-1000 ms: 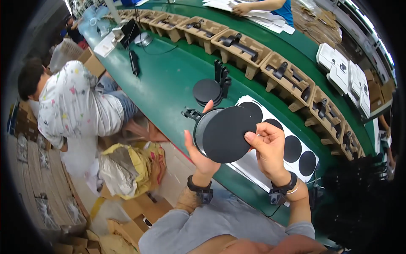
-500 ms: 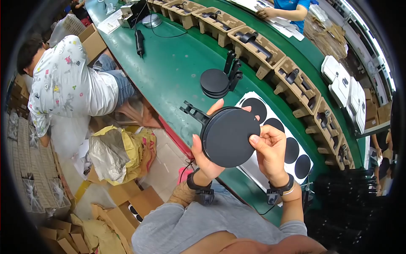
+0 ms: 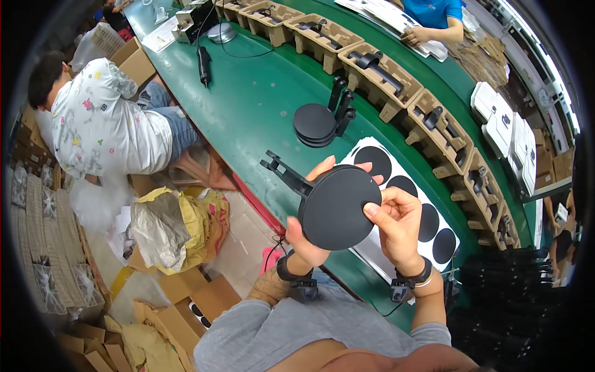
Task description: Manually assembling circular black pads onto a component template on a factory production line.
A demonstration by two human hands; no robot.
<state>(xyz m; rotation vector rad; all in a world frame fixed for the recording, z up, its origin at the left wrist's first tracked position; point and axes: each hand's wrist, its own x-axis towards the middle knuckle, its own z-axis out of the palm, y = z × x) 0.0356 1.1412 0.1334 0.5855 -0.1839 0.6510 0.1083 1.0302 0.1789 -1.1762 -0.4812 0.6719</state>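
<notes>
Both hands hold a black round stand base (image 3: pixel 341 208) with a short hinged arm bracket (image 3: pixel 285 173) jutting to its upper left. My left hand (image 3: pixel 305 248) is closed around its left side and underside, fingertips showing past the far rim. On the right edge of the smooth flat face rests the thumb of my right hand (image 3: pixel 400 226), its other fingers curled at the rim. Beneath my right hand lies a white sheet (image 3: pixel 375 253) with several black round pads (image 3: pixel 373 162). Similar black bases (image 3: pixel 314 121) sit stacked on the green table, their arms upright.
Brown moulded trays (image 3: pixel 384 80) with black parts line the lane along the far side. A corded tool (image 3: pixel 204 66) lies farther left, near a metal box (image 3: pixel 195 22). Opposite, a person in blue (image 3: pixel 434 15) handles white pieces. Someone in a patterned shirt (image 3: pixel 111 118) bends down at left.
The base has dropped slightly in my hands and its bracket points a little more left. The trays have slid a short way rightward and nearer. The person opposite has shifted their hand.
</notes>
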